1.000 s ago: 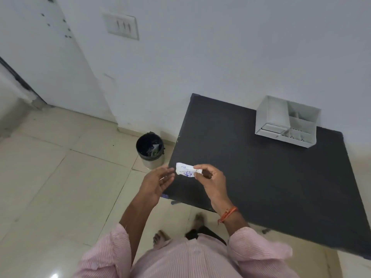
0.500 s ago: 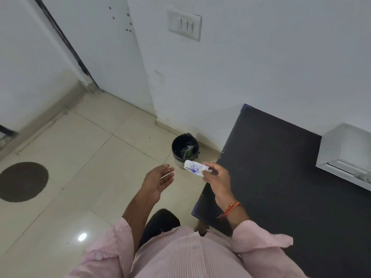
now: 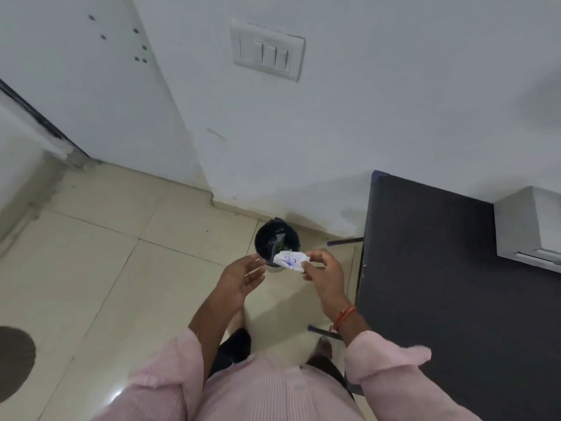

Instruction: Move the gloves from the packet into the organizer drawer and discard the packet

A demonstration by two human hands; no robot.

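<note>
1. The crumpled white packet (image 3: 289, 261) with blue print sits at frame centre, pinched at its right end by the right hand (image 3: 326, 273), over the near rim of a small black dustbin (image 3: 277, 243).
2. The left hand (image 3: 243, 276) hovers just left of the packet, fingers spread, palm turned inward, holding nothing.
3. The dustbin stands on a beige tiled floor (image 3: 115, 268) beside a white wall (image 3: 394, 101).
4. A dark table (image 3: 440, 284) fills the right; a white organizer (image 3: 528, 223) sits at its far edge.
5. A switch plate (image 3: 267, 53) is mounted on the wall, upper centre.
</note>
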